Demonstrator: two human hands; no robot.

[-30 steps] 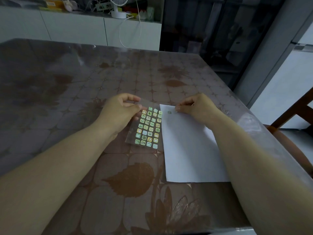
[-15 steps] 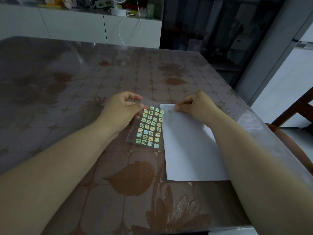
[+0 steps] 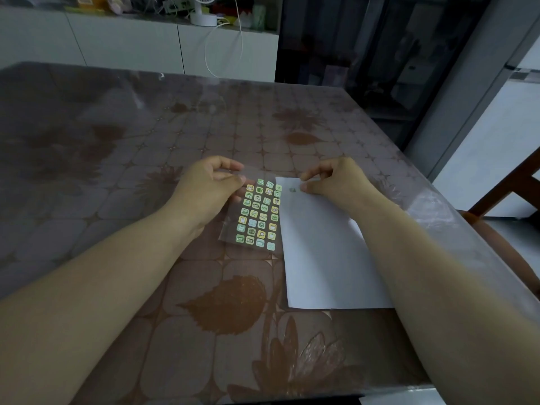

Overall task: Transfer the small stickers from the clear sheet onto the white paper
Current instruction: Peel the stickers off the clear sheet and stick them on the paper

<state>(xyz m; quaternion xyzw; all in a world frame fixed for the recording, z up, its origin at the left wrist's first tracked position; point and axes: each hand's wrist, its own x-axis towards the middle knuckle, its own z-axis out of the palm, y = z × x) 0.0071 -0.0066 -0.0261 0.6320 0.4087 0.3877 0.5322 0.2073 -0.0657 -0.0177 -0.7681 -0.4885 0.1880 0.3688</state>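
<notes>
Small stickers [image 3: 258, 213] are set in a four-wide grid on a clear sheet [image 3: 230, 229], which lies on the table [image 3: 146, 141] just left of the white paper [image 3: 321, 258], their long edges touching or nearly so. The table is covered by a glossy brown cloth printed with rounded tiles, leaves and flowers. White cabinets [image 3: 131, 45] with a small fan [image 3: 201, 10] on top are seen behind it, and a wooden chair [image 3: 511, 200] at the right. The sheet is thin, shiny film; the paper is matte and rectangular. The stickers are rounded squares in green, yellow and pale blue, each with a tiny icon. One sticker [image 3: 292, 190] sits alone near the paper's top left corner. The sheet's upper corner is pinched by the left hand [image 3: 204, 191]. The right hand [image 3: 336, 179] is curled at the paper's top edge, its thumb beside the lone sticker; whether anything is gripped cannot be told.
</notes>
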